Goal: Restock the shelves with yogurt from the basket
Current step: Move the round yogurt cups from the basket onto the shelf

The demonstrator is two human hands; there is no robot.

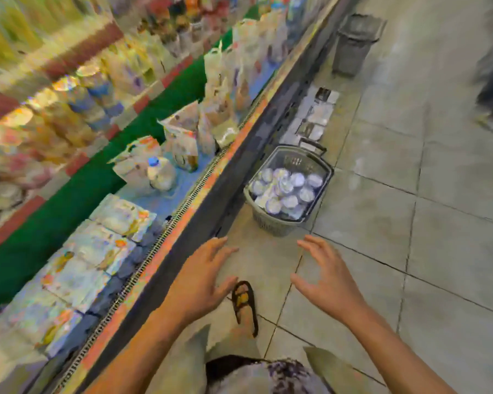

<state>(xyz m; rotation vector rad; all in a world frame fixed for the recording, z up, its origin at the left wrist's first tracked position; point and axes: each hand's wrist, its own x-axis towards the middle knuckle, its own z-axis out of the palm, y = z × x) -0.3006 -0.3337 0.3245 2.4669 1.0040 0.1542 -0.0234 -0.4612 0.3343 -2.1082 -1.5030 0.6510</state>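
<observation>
While my left hand [202,275] and my right hand [325,275] hang over the tiled floor [410,251] with fingers spread and loose, neither holds anything; ahead of them the grey basket [271,224] sits on the floor against the base of the chiller shelf [182,200], full of foil-topped yogurt cups [286,187]; my sandalled foot [244,304] shows between my wrists; everything is blurred.
</observation>
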